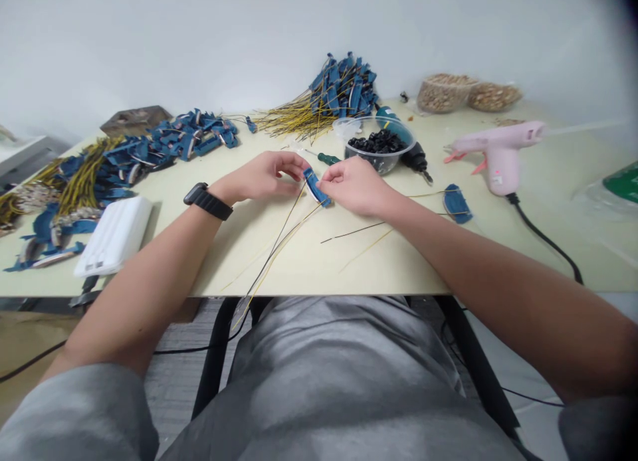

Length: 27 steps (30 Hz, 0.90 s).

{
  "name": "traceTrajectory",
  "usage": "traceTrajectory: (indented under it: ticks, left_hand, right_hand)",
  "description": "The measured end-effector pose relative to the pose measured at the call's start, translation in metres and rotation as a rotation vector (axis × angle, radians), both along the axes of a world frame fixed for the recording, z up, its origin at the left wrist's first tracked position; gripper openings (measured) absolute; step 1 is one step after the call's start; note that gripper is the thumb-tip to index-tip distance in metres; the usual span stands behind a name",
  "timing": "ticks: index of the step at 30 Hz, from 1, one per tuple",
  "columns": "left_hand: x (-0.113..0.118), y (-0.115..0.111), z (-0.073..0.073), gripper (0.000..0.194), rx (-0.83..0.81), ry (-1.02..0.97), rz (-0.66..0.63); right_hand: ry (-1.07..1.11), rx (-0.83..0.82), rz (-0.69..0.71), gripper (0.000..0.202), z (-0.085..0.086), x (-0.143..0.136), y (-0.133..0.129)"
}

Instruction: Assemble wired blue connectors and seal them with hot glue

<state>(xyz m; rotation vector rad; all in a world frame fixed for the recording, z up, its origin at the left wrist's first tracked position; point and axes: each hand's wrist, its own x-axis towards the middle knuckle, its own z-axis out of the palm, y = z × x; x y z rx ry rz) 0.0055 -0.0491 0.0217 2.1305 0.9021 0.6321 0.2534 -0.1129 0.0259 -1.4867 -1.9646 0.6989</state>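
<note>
Between my hands is a small blue plastic part [313, 184] with a pale curved edge. Yellow and black wires [272, 255] trail from it over the front edge of the table. My left hand [272, 175], with a black watch on the wrist, has its fingertips closed at the part's upper left end. On the other side, my right hand [355, 184] pinches the part between thumb and fingers. A similar blue wired part [456, 204] lies to the right, its wires passing under my right forearm.
Behind my hands are a green-handled screwdriver [327, 159], a bowl [393, 161] of black pieces and a power tool [415, 158]. A pink glue gun [501, 152] stands right. Wired blue parts [343, 89] are heaped behind and left, near a white power bank [115, 235]. Bagged pellets [443, 94] sit at the back.
</note>
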Motion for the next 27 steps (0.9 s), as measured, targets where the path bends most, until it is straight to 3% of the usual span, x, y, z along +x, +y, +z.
traceTrajectory:
  ticks: [7,27]
  left_hand:
    - [0.0026,-0.0002,-0.0034,0.064,-0.052,-0.057,-0.056]
    - [0.0082,-0.0010,-0.0080,0.047,-0.169,-0.118,-0.095]
  right_hand:
    - [0.062,-0.021,0.024,0.026,-0.0010,0.0008,-0.0007]
    - [0.066,-0.037,0.044,0.025,-0.0043,0.0018,0.0013]
